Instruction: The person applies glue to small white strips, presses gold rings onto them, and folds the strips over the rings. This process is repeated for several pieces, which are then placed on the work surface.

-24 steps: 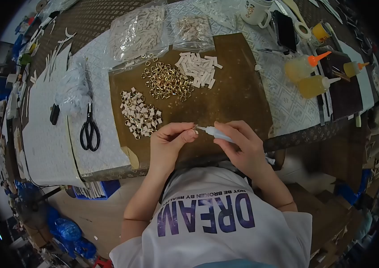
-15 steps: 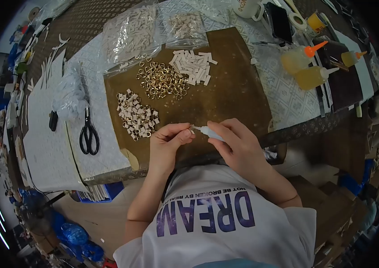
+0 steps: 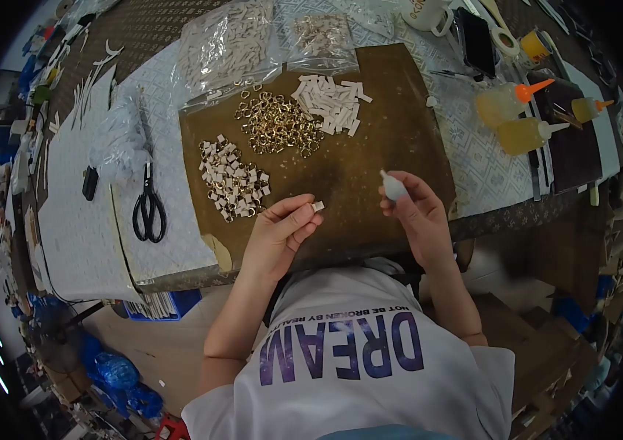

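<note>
Between the thumb and fingers of my left hand [image 3: 281,233] is a small white piece [image 3: 317,206], held over the front of the brown mat [image 3: 392,110]. My right hand [image 3: 421,214] is closed around a small white bottle [image 3: 394,186], its thin tip pointing up and left, apart from the piece. Beyond my left hand lies a pile of white pieces fitted with metal rings [image 3: 231,180]. Farther back are a heap of loose gold rings [image 3: 276,125] and a pile of white strips [image 3: 332,101].
Black scissors [image 3: 149,213] lie left of the mat beside a crumpled clear bag [image 3: 117,147]. Two filled plastic bags [image 3: 227,44] are at the back. On the right stand or lie glue bottles [image 3: 521,136], a phone [image 3: 475,42], a mug [image 3: 427,15] and a tape roll [image 3: 504,42].
My right hand has moved right and slightly up with the bottle, taking its tip away from the small piece. My left hand still holds the piece, which now shows more clearly.
</note>
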Demonstrator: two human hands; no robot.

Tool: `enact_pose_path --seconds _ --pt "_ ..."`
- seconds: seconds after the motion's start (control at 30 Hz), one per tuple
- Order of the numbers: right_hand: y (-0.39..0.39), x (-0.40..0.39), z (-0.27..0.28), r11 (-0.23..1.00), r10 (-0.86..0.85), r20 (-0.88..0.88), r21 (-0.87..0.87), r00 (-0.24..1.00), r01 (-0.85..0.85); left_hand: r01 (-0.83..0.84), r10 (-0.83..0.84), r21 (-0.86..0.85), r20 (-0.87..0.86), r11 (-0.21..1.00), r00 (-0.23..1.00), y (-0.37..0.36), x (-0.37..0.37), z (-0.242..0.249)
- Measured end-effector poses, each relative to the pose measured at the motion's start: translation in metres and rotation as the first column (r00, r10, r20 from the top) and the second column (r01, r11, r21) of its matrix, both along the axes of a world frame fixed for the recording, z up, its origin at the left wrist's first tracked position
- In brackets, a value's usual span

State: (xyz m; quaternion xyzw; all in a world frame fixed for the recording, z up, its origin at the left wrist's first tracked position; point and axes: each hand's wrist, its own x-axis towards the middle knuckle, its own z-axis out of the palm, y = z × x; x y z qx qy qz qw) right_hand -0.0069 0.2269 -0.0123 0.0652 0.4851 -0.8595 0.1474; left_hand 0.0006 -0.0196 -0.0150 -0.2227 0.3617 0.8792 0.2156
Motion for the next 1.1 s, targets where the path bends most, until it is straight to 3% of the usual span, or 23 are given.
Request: enact_pose_path --seconds 0.13,0.27,0.63,0.87,1.03,1.1 --pt "0.006 -0.003 -0.008 0.996 -0.061 0.001 -0.065 0.998 0.061 0.012 -0.018 -0.108 -0.057 0.994 0.998 0.003 0.001 0.007" --pt "0.010 -0.005 -0.010 0.998 -0.067 -0.024 -0.006 0.997 0.067 0.013 -0.038 -0.204 -0.121 0.979 0.992 0.007 0.001 0.012" --pt "0.014 -0.011 -0.018 0.983 -0.181 -0.079 0.008 0.980 0.182 0.033 -0.076 -0.291 -0.139 0.956 0.987 0.006 -0.001 0.011" --pt "0.020 -0.028 -0.034 0.896 -0.232 -0.365 0.280 0.902 0.344 0.017 -0.072 -0.314 -0.167 0.949 0.983 0.005 0.000 0.009" --pt "0.025 -0.046 -0.044 0.693 -0.118 -0.544 0.554 0.831 0.462 -0.016 -0.037 -0.297 -0.171 0.955 0.985 0.005 0.001 0.006" --pt "0.023 -0.046 -0.042 0.575 -0.047 -0.533 0.677 0.845 0.459 -0.013 -0.041 -0.307 -0.168 0.952 0.985 0.005 0.001 0.005"
